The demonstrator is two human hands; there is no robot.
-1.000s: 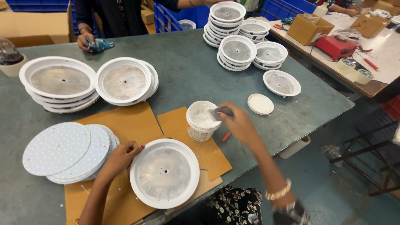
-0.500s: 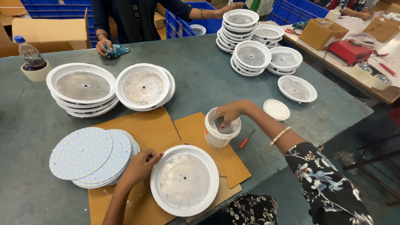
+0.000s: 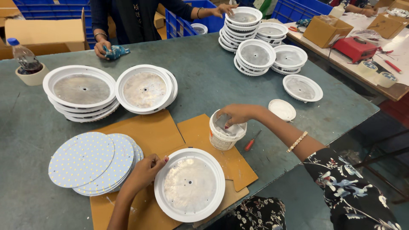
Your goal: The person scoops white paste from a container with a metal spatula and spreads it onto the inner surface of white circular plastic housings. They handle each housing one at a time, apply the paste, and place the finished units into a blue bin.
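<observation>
A round white lamp housing (image 3: 189, 184) with a silvery inner plate lies on brown cardboard sheets (image 3: 153, 132) in front of me. My left hand (image 3: 145, 170) rests on its left rim, fingers curled on the edge. My right hand (image 3: 236, 114) reaches into a small white tub (image 3: 223, 134) just behind the housing, fingertips dipped inside; whether they pinch anything is hidden. To the left lies a fanned pile of round white boards dotted with yellow points (image 3: 91, 162). A red-handled screwdriver (image 3: 251, 142) lies right of the tub.
Stacks of white housings (image 3: 81, 91) (image 3: 145, 89) (image 3: 255, 55) stand on the grey-green table. A white lid (image 3: 282, 109) and a single housing (image 3: 302, 88) lie to the right. A person in dark clothes stands at the far edge, holding a blue cloth (image 3: 114, 52). A bottle (image 3: 25, 59) stands far left.
My right hand has gone from above the tub down into it. My left hand stays on the housing's rim. The view has shifted slightly.
</observation>
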